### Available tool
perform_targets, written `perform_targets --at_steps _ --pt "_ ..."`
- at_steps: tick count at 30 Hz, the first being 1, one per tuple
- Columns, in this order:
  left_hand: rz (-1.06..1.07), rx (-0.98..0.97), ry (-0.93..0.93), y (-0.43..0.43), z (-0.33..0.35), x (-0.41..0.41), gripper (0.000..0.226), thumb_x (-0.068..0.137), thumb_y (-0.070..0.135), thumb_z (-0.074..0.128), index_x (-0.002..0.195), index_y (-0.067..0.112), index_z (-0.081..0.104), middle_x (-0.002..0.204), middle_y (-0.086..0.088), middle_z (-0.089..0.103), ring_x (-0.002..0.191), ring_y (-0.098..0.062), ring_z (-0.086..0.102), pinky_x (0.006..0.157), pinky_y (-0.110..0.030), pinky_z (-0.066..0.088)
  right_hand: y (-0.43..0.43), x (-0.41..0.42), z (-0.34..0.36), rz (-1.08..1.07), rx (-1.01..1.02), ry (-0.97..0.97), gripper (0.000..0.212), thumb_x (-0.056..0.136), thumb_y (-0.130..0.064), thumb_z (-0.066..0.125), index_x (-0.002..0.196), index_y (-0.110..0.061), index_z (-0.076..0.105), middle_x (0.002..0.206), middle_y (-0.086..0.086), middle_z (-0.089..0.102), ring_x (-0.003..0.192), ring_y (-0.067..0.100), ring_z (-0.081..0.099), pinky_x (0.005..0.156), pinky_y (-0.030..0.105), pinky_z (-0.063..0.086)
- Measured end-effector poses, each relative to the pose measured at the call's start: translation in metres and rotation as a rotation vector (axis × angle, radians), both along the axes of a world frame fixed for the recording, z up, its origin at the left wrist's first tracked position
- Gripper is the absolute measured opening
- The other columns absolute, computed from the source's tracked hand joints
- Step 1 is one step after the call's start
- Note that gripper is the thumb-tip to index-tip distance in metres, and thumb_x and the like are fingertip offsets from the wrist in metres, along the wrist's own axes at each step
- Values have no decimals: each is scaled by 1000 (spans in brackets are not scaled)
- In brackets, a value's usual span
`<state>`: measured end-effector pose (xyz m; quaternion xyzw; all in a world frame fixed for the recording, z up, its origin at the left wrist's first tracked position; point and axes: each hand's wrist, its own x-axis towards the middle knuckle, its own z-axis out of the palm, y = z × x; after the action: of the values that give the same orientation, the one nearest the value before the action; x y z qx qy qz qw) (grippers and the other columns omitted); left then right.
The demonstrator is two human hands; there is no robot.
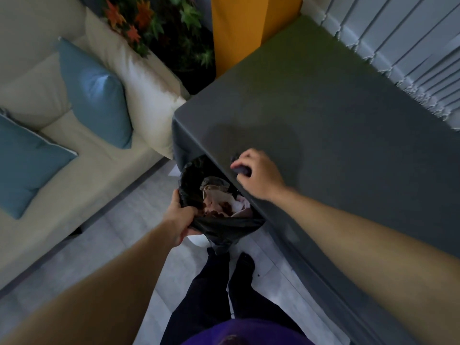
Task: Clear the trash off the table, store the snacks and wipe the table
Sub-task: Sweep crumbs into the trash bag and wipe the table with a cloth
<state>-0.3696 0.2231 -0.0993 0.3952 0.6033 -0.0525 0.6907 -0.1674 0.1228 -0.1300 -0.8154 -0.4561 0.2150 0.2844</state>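
grey cloth covers the surface point(336, 115), bare beside white blinds point(403, 53). right hand point(258, 173), grip closed around a dark rag point(240, 168), presses on the near edge. left hand point(180, 217), grip pinching the rim, holds a black-lined trash bin point(219, 227) of wrappers against that edge, above pale floor point(119, 230) by a cream sofa point(74, 155).
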Motion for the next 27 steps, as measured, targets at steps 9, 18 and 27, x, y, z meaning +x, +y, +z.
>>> perform_targets --at_steps 9,18,27 --pt "-89 -40 -44 -46 -5 6 66 89 -16 45 121 42 43 117 -10 57 94 -41 68 70 -59 60 -85 39 -2 -543 -75 -173 41 89 -14 56 128 -21 65 128 -5 58 114 24 50 89 34 48" --pt "-238 -42 -26 -102 -6 14 68 89 -18 40 124 41 41 112 -9 56 91 -37 65 68 -59 60 -149 2 6 -148 108 -76 22 81 -13 62 94 -20 78 100 -7 72 91 16 61 81 31 51" --pt "-337 -53 -6 -139 -9 19 76 88 -18 39 139 38 38 125 -14 56 91 -38 66 57 -52 61 -207 -8 -5 -360 -15 -98 34 82 -19 56 110 -21 76 125 -7 67 108 20 62 95 29 44"
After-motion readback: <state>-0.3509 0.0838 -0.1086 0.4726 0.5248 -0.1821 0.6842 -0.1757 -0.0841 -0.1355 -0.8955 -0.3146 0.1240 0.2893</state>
